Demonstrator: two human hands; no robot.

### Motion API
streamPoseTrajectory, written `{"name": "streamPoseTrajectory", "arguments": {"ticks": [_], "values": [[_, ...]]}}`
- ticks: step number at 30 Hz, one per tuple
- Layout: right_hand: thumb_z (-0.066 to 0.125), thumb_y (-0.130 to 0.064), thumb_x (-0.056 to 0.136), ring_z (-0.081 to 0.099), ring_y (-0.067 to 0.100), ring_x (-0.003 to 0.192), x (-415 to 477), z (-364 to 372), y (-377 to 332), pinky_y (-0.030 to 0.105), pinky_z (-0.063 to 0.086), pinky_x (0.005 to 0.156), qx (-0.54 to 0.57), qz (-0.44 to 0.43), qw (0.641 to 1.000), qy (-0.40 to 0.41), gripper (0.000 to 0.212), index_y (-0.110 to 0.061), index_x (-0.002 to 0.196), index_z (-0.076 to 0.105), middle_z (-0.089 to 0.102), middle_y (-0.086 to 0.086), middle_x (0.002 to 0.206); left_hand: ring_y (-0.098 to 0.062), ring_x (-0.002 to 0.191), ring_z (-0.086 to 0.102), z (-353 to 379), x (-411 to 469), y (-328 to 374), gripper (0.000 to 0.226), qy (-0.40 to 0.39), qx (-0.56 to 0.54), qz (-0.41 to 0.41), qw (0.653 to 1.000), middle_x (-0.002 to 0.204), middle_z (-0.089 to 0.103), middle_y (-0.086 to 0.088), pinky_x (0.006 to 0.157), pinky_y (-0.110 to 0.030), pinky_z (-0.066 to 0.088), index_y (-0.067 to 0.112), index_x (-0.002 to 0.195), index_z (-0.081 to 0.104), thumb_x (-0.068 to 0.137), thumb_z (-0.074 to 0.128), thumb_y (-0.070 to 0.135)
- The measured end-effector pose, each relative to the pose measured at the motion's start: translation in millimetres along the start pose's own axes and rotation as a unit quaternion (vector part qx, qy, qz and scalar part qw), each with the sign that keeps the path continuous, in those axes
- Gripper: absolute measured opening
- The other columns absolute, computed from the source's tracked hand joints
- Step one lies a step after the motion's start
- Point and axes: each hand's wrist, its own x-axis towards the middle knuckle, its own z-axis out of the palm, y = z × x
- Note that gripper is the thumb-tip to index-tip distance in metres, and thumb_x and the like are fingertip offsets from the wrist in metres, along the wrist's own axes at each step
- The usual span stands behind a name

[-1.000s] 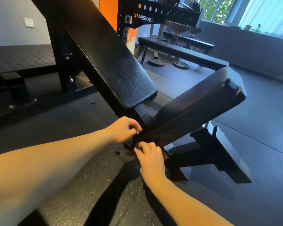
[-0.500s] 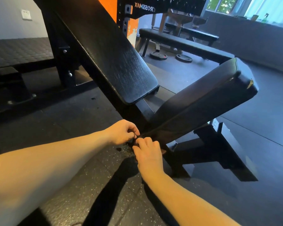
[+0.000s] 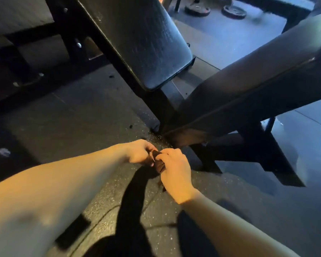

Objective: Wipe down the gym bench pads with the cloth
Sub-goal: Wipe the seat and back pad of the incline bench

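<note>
cloth [image 3: 158, 165] is bunched dark between both hands, left grip [image 3: 139, 152] and right grip [image 3: 176, 172] each pinching it, low near the lower end of the seat pad [image 3: 248, 86]; best folded flat into one palm before sweeping up the pad.

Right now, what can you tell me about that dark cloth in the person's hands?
The cloth is small, dark brown and soft-looking, bunched into folds. Both hands grip it: the left hand pinches its upper end, and the right hand curls over the rest, hiding most of it. A corner pokes out beneath that hand. It is held low over the speckled floor.
</note>
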Motion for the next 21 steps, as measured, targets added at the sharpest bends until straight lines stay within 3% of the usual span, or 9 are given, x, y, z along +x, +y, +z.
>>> {"name": "streamPoseTrajectory", "arguments": {"ticks": [3,5,7,9,10,12,15,19,21], "values": [[0.068,-0.009,0.088,0.057,0.018,0.105,-7,-34,-17,0.033,0.049,0.086,0.085,0.102,0.988,-0.084,0.028,-0.028,0.109,0.072,0.065,-0.006,0.112,-0.012,0.077,0.058,29,-34,16,0.019,0.010,-0.104,-0.031,0.994,0.079,0.069,0.002,0.071,-0.028,0.050,0.018,0.080,0.074,0.072,0.065,0.004],[0.063,-0.009,0.090,0.057,0.015,0.107,-16,-62,-33,0.025,0.046,0.089,0.155,0.174,0.963,-0.133,0.030,-0.028,0.112,0.070,0.062,-0.005,0.116,-0.010,0.070,0.050,43,-62,36,0.015,0.030,-0.143,-0.050,0.988,0.072,0.062,0.005,0.062,-0.021,0.044,0.017,0.076,0.069,0.067,0.062,0.007],[0.066,-0.009,0.090,0.058,0.014,0.105,-24,-99,-49,0.021,0.044,0.088,0.239,0.235,0.932,-0.134,0.026,-0.023,0.111,0.071,0.064,-0.002,0.114,-0.015,0.069,0.049,46,-94,64,0.028,0.041,-0.184,-0.091,0.978,0.072,0.059,-0.003,0.057,-0.021,0.040,0.010,0.079,0.068,0.056,0.054,0.005],[0.066,-0.007,0.093,0.061,0.016,0.098,-32,-153,-63,0.027,0.049,0.087,0.331,0.312,0.881,-0.132,0.019,-0.014,0.111,0.069,0.066,0.001,0.106,-0.018,0.074,0.050,41,-130,96,0.033,0.042,-0.210,-0.126,0.969,0.076,0.058,-0.009,0.061,-0.023,0.041,0.006,0.083,0.068,0.054,0.053,0.001],[0.064,-0.001,0.095,0.062,0.018,0.095,-36,-179,-69,0.028,0.050,0.085,0.403,0.350,0.836,-0.127,0.017,-0.008,0.111,0.068,0.066,0.004,0.103,-0.019,0.075,0.050,36,-148,113,0.029,0.040,-0.214,-0.140,0.966,0.076,0.057,-0.009,0.063,-0.024,0.042,0.007,0.081,0.066,0.055,0.054,0.000],[0.061,0.008,0.095,0.065,0.021,0.091,-40,-238,-80,0.027,0.054,0.080,0.468,0.362,0.794,-0.139,0.019,0.000,0.112,0.065,0.064,0.009,0.102,-0.021,0.076,0.052,22,-180,151,0.021,0.038,-0.211,-0.161,0.963,0.076,0.057,-0.007,0.072,-0.030,0.042,0.010,0.076,0.062,0.055,0.059,0.008],[0.063,-0.003,0.098,0.067,0.028,0.094,-31,-341,-97,0.037,0.058,0.080,0.431,0.353,0.813,-0.168,0.015,-0.012,0.110,0.066,0.066,0.008,0.103,-0.021,0.087,0.061,-9,-234,236,0.019,0.023,-0.175,-0.165,0.970,0.089,0.068,-0.006,0.078,-0.034,0.047,0.016,0.086,0.065,0.069,0.072,0.020],[0.071,-0.012,0.095,0.070,0.012,0.092,-14,-455,-107,0.034,0.058,0.089,0.390,0.317,0.846,-0.178,0.016,-0.024,0.105,0.069,0.070,-0.004,0.098,-0.021,0.093,0.060,-45,-285,334,0.018,0.032,-0.131,-0.135,0.982,0.096,0.067,-0.008,0.080,-0.032,0.046,0.012,0.096,0.068,0.081,0.072,0.020],[0.073,-0.015,0.093,0.070,0.009,0.091,-5,-525,-109,0.026,0.058,0.083,0.399,0.307,0.846,-0.178,0.018,-0.024,0.108,0.070,0.072,-0.004,0.100,-0.022,0.093,0.061,-69,-316,396,0.011,0.038,-0.100,-0.120,0.987,0.094,0.067,-0.008,0.081,-0.033,0.047,0.010,0.093,0.068,0.085,0.067,0.017]]}}
